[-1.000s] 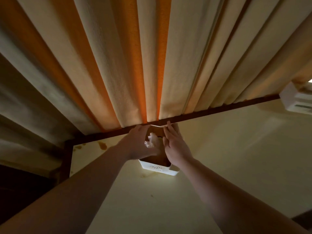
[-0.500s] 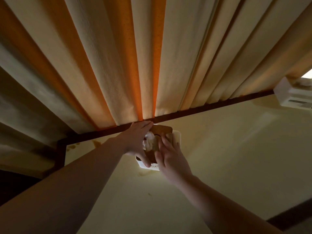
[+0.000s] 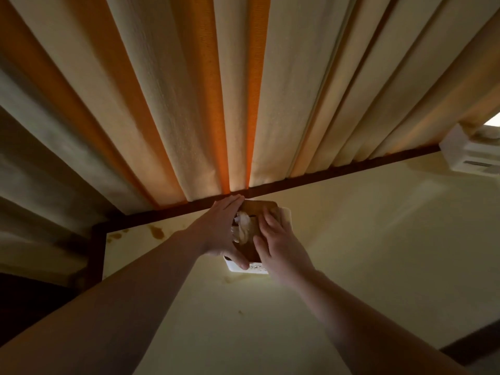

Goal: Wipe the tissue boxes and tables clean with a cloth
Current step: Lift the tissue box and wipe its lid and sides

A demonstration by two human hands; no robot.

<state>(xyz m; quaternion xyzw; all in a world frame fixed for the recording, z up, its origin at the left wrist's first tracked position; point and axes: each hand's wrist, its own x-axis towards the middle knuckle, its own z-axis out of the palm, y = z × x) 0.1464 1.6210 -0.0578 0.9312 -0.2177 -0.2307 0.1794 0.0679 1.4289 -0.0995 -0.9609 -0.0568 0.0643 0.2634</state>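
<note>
A tissue box (image 3: 244,267) with a white base and a brown lid (image 3: 260,205) stands on the pale table (image 3: 351,244) near its far edge. A crumpled tissue (image 3: 243,223) sticks out of the lid's slot. My left hand (image 3: 219,231) holds the box from the left, fingers along its far side and thumb on the near white rim. My right hand (image 3: 278,244) lies flat on the lid's right half. A pale edge (image 3: 285,216) shows past its fingertips; I cannot tell whether it is cloth or box.
Folded cream and orange curtains (image 3: 189,104) hang right behind the table's dark far edge (image 3: 324,176). Brown stains (image 3: 157,231) mark the table's far left corner. A second white box (image 3: 468,155) sits at the far right.
My right hand has slid from the box's right side onto the lid. The left thumb has come round to the near rim. The box now lies flatter.
</note>
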